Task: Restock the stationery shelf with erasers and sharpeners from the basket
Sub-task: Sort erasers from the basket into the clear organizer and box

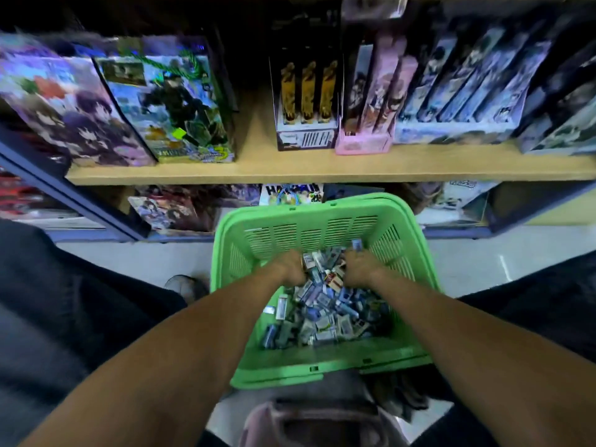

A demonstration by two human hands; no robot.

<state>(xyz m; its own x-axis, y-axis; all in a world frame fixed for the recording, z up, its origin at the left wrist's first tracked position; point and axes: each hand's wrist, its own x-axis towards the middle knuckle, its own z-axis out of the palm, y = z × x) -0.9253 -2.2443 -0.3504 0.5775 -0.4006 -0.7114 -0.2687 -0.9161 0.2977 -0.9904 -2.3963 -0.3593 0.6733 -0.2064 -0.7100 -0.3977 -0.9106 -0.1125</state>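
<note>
Our left hand [292,267] and right hand [359,267] are both sunk in the heap of small packets [322,312], fingers curled into fistfuls of them. The packets, bluish and white and blurred, fill the bottom of the green basket [322,221], which sits on the floor below the wooden shelf [322,169].

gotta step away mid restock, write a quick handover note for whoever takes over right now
Left hand: down in the green basket, fingers curled into the small packets; whether it grips any is unclear.
Right hand: the same, on the other side of the pile.
Basket sits on the floor in front of the wooden shelf, holding many packets.
Done: cannot tell; no restocked erasers or sharpeners are visible.
Left: lift handfuls out and place them on the shelf.
</note>
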